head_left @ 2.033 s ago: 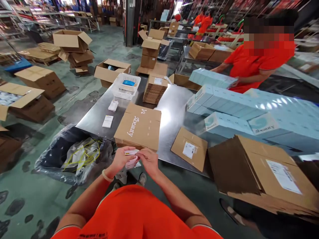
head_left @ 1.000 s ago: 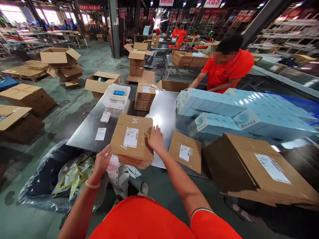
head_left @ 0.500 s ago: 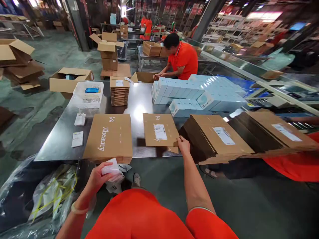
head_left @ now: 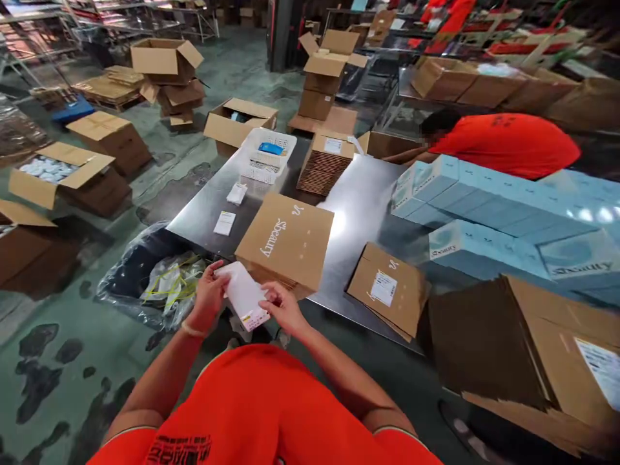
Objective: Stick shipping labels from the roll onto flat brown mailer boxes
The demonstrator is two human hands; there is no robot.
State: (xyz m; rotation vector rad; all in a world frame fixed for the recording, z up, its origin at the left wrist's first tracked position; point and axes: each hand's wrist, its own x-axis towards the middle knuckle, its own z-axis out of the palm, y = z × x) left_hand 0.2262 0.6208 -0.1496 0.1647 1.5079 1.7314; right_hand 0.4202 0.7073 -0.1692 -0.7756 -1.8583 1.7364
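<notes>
A white sheet of labels (head_left: 243, 292) is held between both hands in front of my body, beside the table's near edge. My left hand (head_left: 212, 294) grips its left side, and my right hand (head_left: 282, 307) pinches its right edge. Just beyond them lies a stack of flat brown cartons (head_left: 288, 242) with white lettering. To the right, a smaller flat carton (head_left: 387, 289) with a white label rests on the metal table (head_left: 349, 213). Two small white paper stacks, a nearer one (head_left: 225, 223) and a farther one (head_left: 237, 193), lie at the table's left side.
A white basket (head_left: 266, 155) and a bundle of folded cartons (head_left: 325, 161) stand farther back. Light blue boxes (head_left: 494, 194) and tall carton stacks (head_left: 557, 349) fill the right. A co-worker (head_left: 508, 142) bends behind the boxes. A lined bin (head_left: 169, 284) sits left.
My right hand has left the small labelled carton and now holds the white sheet with my left hand. The view has turned left, and the co-worker bends lower.
</notes>
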